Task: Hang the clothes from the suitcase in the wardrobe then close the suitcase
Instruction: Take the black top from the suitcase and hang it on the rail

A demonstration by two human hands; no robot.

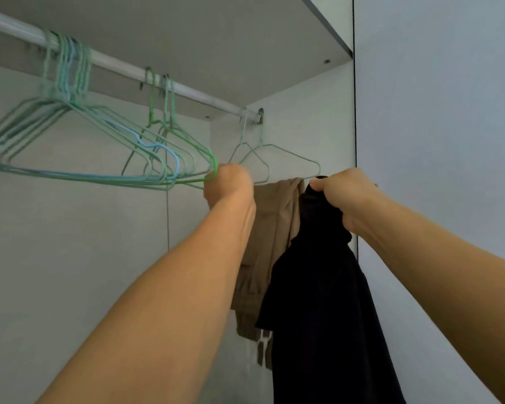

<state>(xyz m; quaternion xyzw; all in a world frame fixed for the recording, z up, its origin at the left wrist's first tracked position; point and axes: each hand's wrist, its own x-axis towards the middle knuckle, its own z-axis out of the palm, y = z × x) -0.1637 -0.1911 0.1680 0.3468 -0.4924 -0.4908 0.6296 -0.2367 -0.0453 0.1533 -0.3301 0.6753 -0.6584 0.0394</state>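
Observation:
Inside the wardrobe a white rail (123, 67) runs from upper left down to the right. My left hand (228, 185) grips the right end of a bright green wire hanger (184, 141) that hangs from the rail. My right hand (341, 193) holds a bunched black garment (324, 301) by its top; the rest of it hangs down. Behind it a tan garment (271, 225) is draped over a pale hanger (277, 153) at the rail's right end. The suitcase is out of view.
A bundle of several pale green and blue wire hangers (56, 121) hangs at the rail's left. A shelf (245, 39) sits above the rail. The wardrobe's side panel (318, 118) and a plain wall (438, 112) stand to the right.

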